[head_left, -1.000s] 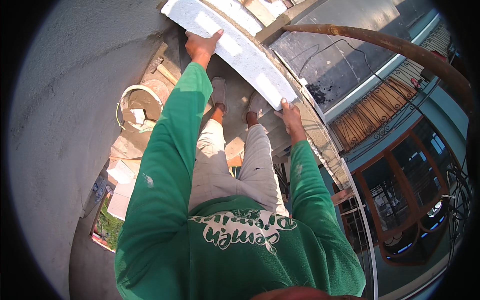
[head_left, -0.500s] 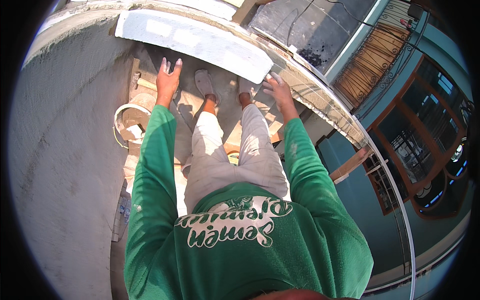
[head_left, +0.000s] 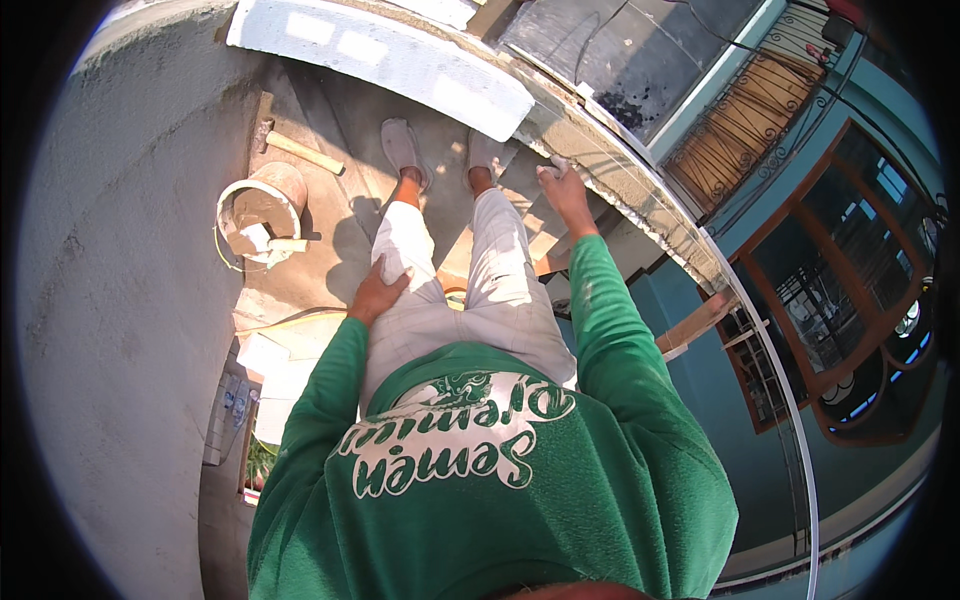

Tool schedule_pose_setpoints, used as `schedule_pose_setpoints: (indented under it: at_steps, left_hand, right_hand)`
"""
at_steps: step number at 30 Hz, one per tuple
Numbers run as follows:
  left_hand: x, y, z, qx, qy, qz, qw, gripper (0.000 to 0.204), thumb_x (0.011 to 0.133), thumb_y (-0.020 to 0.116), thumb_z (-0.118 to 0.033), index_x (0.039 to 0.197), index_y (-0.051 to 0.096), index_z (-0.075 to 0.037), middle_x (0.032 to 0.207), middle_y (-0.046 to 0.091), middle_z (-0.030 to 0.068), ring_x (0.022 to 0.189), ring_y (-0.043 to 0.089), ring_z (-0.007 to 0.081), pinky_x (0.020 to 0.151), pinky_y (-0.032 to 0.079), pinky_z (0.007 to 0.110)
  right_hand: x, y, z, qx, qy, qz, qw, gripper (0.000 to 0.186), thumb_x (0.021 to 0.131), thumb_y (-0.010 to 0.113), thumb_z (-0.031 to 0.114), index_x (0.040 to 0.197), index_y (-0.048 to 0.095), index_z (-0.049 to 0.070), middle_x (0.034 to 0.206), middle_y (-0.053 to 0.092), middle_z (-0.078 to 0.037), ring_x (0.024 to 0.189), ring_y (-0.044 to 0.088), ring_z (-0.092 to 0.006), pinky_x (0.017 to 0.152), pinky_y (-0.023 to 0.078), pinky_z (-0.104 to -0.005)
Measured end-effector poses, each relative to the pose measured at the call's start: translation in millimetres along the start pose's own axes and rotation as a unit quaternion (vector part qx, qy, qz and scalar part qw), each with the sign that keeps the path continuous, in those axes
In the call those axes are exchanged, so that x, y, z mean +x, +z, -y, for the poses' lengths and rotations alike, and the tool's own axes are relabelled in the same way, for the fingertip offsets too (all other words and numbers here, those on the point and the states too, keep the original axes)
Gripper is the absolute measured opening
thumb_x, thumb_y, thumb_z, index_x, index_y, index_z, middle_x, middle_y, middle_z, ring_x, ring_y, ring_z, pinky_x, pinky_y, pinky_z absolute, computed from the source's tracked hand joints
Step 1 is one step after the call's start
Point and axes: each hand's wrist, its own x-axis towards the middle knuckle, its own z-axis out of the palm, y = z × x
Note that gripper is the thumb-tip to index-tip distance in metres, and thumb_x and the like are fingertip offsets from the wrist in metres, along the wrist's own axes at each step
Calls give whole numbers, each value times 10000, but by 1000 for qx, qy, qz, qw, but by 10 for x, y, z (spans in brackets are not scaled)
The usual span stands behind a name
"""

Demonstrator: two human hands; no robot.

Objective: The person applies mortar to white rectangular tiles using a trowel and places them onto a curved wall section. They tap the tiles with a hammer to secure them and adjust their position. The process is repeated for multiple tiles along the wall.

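A white slab [head_left: 375,60] lies along the curved concrete ledge [head_left: 620,190] at the top. My right hand [head_left: 563,190] is beside the ledge, just right of the slab's end, its whitened fingers curled; whether they hold anything is too small to tell. My left hand [head_left: 383,288] rests on the left thigh of my pale trousers [head_left: 470,330], fingers apart and holding nothing. Left of my feet, a wooden-handled hammer [head_left: 300,152] lies on the floor above a bucket [head_left: 285,185] with grey material and tool handles in it.
A rough grey wall [head_left: 120,300] curves along the left. A hose or cable [head_left: 290,324] crosses the landing. Beyond the ledge at the right are an iron grille [head_left: 740,130], a wooden-framed window [head_left: 820,300] and dark wires. A timber piece [head_left: 690,325] juts below the ledge.
Both hands have left the slab, which now lies higher and further left along the ledge. My left hand has dropped to my thigh; my right hand has stayed near the ledge, moving slightly down.
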Motion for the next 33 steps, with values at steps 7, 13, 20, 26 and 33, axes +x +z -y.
schedule_pose_setpoints:
  at_steps: [7,13,20,26,33]
  left_hand:
    - [-98,475,171,11,20,-75,997,1226,904,780,-675,1741,249,46,1754,370,315,1613,415,432,1283,407,457]
    - [-369,625,129,-76,21,-125,989,1157,922,761,-668,1725,309,30,1727,417,309,1579,458,450,1268,424,486]
    - [-457,1008,472,-106,14,-125,986,1004,949,744,-644,1640,472,31,1603,564,312,1485,551,468,1227,460,502]
    - [-404,1432,892,-179,16,-153,972,868,994,711,-598,1568,565,37,1540,622,315,1437,601,458,1210,474,495]
    - [-543,1318,1144,-255,13,-166,952,831,1004,707,-565,1553,582,46,1505,655,304,1428,621,425,1199,484,476]
  right_hand:
    - [-163,-145,615,-100,-40,-15,994,971,1004,794,323,1718,272,-78,1300,808,-199,1232,759,-347,1097,549,-406]
    - [-235,-396,927,-134,-95,-28,986,987,998,780,304,1737,231,-51,1417,741,-244,1298,719,-412,1137,530,-465]
    - [-502,-507,1043,-203,-138,-82,966,959,986,795,290,1724,286,-50,1560,611,-306,1444,591,-461,1212,460,-498]
    - [-544,-274,831,-252,-145,-24,957,819,990,778,349,1564,497,-164,1535,595,-395,1484,570,-480,1245,449,-471]
    - [-489,-2,1129,-301,-64,-30,951,936,908,889,405,1556,520,-161,1502,653,-343,1414,651,-402,1187,505,-425]
